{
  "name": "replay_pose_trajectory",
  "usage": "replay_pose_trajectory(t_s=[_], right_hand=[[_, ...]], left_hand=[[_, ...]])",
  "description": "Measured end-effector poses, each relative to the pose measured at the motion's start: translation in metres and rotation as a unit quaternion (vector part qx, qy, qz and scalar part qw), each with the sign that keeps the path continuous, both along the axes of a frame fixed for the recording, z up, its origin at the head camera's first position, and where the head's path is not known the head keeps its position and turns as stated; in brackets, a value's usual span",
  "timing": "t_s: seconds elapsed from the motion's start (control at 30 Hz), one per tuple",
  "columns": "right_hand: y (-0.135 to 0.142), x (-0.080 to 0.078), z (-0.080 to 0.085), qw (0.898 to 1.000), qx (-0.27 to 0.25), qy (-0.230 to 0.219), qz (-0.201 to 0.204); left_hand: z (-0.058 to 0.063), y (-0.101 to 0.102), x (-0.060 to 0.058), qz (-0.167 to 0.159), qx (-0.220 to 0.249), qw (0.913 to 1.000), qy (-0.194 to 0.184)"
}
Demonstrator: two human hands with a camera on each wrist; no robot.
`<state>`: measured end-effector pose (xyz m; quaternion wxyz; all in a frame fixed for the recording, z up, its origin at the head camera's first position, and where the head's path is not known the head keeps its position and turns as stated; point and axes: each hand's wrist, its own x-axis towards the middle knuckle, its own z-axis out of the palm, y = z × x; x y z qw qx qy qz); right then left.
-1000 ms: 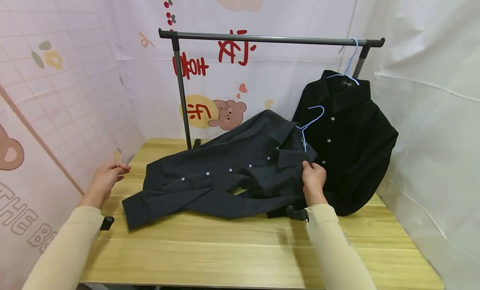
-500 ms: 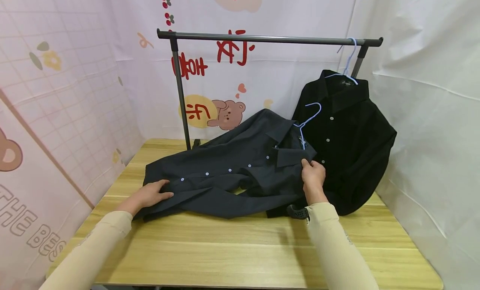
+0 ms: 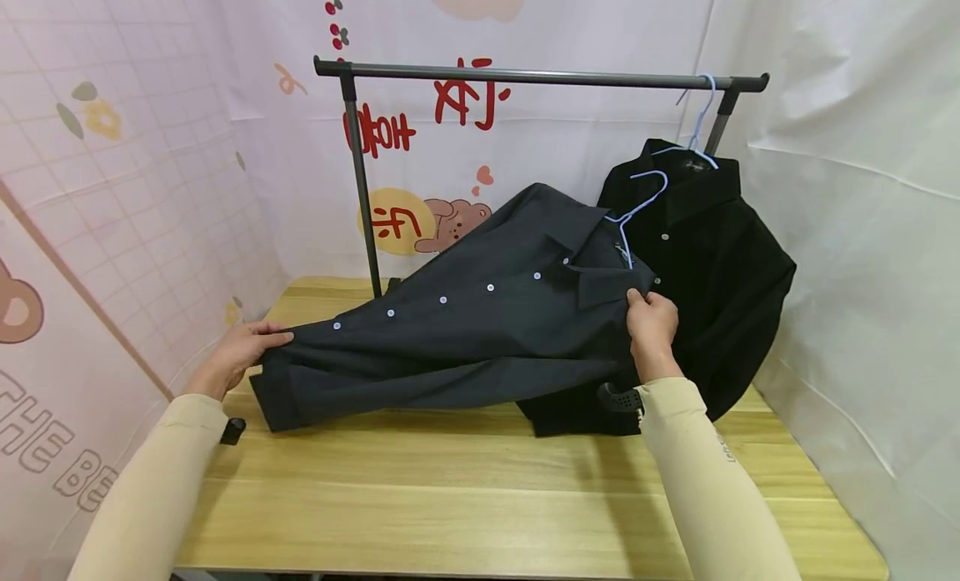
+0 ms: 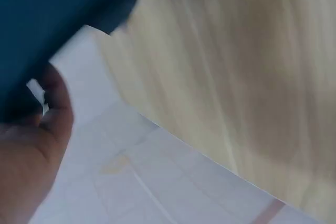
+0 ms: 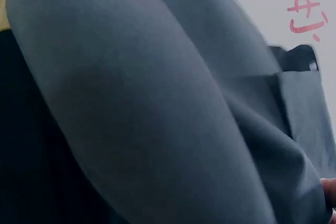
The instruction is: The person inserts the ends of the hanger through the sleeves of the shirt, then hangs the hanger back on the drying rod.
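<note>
A dark grey button-up shirt (image 3: 465, 323) stretches sideways between my two hands, partly raised off the table. My left hand (image 3: 243, 352) pinches its hem at the left end; the left wrist view shows the thumb and finger curled at the cloth (image 4: 47, 14), blurred. By the collar, my right hand (image 3: 651, 327) grips the shirt's shoulder. A light blue hanger (image 3: 637, 206) sits inside the neck, its hook sticking out free. In the right wrist view the grey sleeve (image 5: 131, 93) fills most of the picture, with only a fingertip at the edge.
A dark metal clothes rack (image 3: 525, 74) stands at the back of the wooden table (image 3: 420, 498). On its right end a black shirt (image 3: 720, 256) hangs from another blue hanger (image 3: 701, 122), partly behind the grey shirt. Printed cloth (image 3: 285, 164) lines the back and sides.
My left hand came in from the left, reached onto the shirt, then drew its hem leftward and up. My right hand has moved slightly up and right, lifting the collar end and hanger.
</note>
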<state>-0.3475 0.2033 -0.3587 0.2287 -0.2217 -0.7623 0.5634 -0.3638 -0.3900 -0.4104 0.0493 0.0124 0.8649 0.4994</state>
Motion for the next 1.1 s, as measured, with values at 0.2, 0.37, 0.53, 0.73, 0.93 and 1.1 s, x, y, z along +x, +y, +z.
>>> replay_pose_trajectory(t_s=[0.2, 0.37, 0.53, 0.73, 0.93, 1.1], right_hand=[[-0.001, -0.001, -0.002, 0.999, 0.036, -0.011, 0.002], [-0.002, -0.002, -0.009, 0.997, 0.069, -0.028, 0.008], [-0.003, -0.002, -0.012, 0.996, 0.079, -0.029, 0.008], [-0.006, -0.002, -0.011, 0.996, 0.079, -0.030, 0.006], [-0.008, -0.002, -0.015, 0.997, 0.066, -0.027, 0.011], [-0.008, -0.001, -0.016, 0.998, 0.063, -0.024, 0.014]], left_hand=[[-0.016, -0.003, 0.004, 0.005, -0.027, 0.9982, -0.054], [-0.029, 0.002, 0.010, -0.068, -0.075, 0.9857, -0.134], [-0.029, 0.011, 0.010, -0.095, -0.169, 0.9766, -0.094], [-0.023, 0.022, -0.004, -0.032, -0.191, 0.9779, -0.080], [-0.030, 0.030, -0.015, -0.006, -0.158, 0.9781, -0.136], [-0.036, 0.035, -0.018, -0.062, -0.122, 0.9834, -0.119]])
